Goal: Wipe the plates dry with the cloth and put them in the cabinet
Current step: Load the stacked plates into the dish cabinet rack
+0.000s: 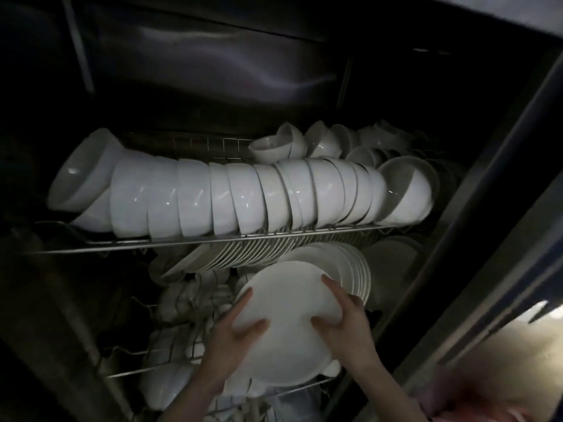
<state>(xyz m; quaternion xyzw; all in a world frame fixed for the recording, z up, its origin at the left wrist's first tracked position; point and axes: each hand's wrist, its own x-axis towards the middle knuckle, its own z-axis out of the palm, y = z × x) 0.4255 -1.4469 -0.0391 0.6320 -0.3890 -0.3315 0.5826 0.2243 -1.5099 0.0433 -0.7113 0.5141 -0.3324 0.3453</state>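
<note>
Curling the fingers (243,303) of the left hand (234,335) round the left rim of a white plate (286,318), with the thumb pressing on its face. Gripping the right rim likewise with the right hand (350,324), with the index finger stretching up along the edge. Holding the plate tilted inside the dark cabinet (213,65), below the upper wire rack (182,242) and just in front of a stack of upright plates (358,269), partly covering that stack. Hiding part of the plate's lower right rim behind the right wrist, with something white peeking out underneath, too dim to name. Cutting off both forearms at the bottom edge. Straining to read the lower rack (128,374), with pale crockery lying jumbled in deep shadow and no telling one piece from another. Showing only the upper edges of a further row of plates (243,252) below the upper rack's front rail. Carrying on that rack a long line of white bowls (243,196) nested on their sides, with smaller bowls (274,147) lying tumbled behind. Blurring at the lower right into something pinkish (487,400), impossible to identify.
</note>
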